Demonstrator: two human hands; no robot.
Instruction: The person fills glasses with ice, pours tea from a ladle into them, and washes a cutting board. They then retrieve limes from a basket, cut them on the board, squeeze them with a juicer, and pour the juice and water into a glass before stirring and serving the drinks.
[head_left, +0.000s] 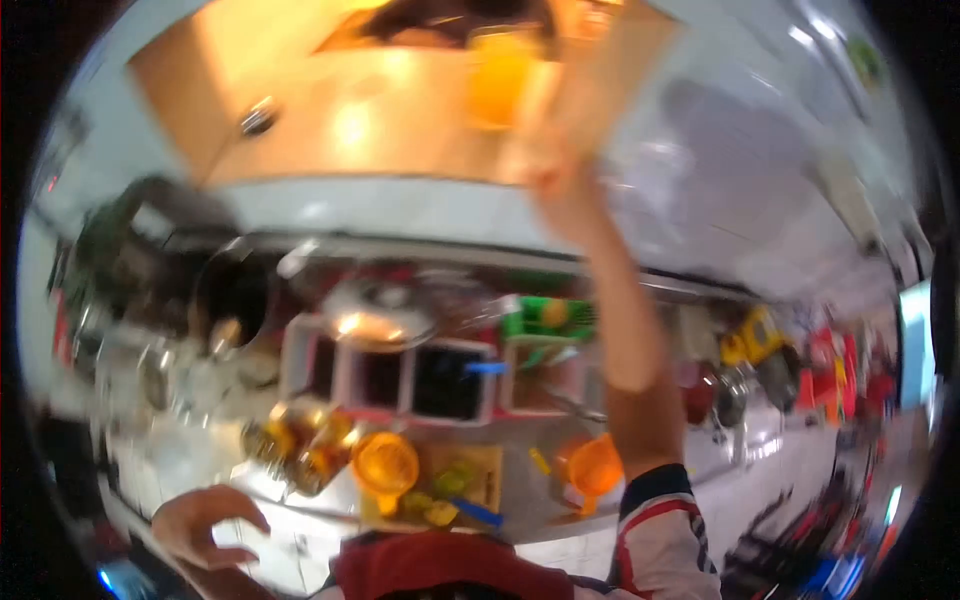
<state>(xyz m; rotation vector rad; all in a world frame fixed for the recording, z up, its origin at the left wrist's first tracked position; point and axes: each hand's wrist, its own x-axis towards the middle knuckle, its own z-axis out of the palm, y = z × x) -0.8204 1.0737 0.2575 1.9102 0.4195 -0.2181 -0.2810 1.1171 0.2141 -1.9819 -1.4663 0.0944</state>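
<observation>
My right arm stretches far forward over the counter, into a brightly lit opening. At its end my right hand [555, 170], smeared by motion, is closed at the lower right side of an upright glass of orange drink [497, 80]; its fingertips are blurred. Low on the left hovers my left hand [210, 525], thumb and fingers apart and holding nothing. Closest to it are glass jars [305, 450] with yellowish contents and an orange strainer [385, 465]. Beside the strainer, a cutting board [485, 465] carries green cut pieces [435, 508] and a blue-handled tool [477, 512].
Dark-filled containers [445, 385] line the counter's middle, near a shiny metal lid [375, 318] and a green crate [545, 315]. An orange juicer-like cup [595, 465] stands below my right forearm. Glassware [150, 370] is at left. A ledge [400, 205] crosses behind the counter.
</observation>
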